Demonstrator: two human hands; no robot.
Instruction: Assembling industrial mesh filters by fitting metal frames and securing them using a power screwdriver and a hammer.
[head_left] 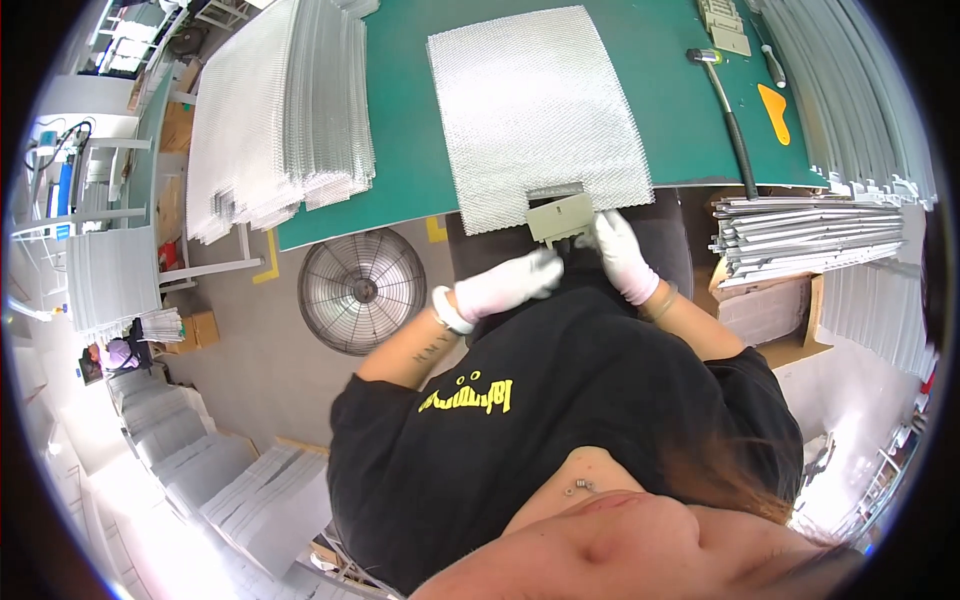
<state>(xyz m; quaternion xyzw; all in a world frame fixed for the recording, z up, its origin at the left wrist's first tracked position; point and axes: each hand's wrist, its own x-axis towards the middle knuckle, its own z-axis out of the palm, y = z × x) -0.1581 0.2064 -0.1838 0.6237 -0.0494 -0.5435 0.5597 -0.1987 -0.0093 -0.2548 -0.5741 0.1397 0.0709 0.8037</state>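
Note:
A silver expanded-mesh sheet [540, 100] lies on the green table, its near end reaching past the front edge. At a notch in that end sits a small beige plastic plate [562, 217] with prongs on its near side. My right hand [622, 255], in a white glove, is closed at the plate's right corner, the fingers pressed together against it. Just below and left of the plate, my gloved left hand [508, 284] has its fingers bent together. Whatever those fingertips hold, if anything, is hidden.
Stacked mesh sheets [290, 110] stand on the table's left. A hammer [728, 120], an orange scraper [773, 114], a screwdriver [772, 65] and more beige plates [724, 25] lie at the right. Metal frame strips [810, 238] pile near the right edge. A floor fan [362, 290] stands below left.

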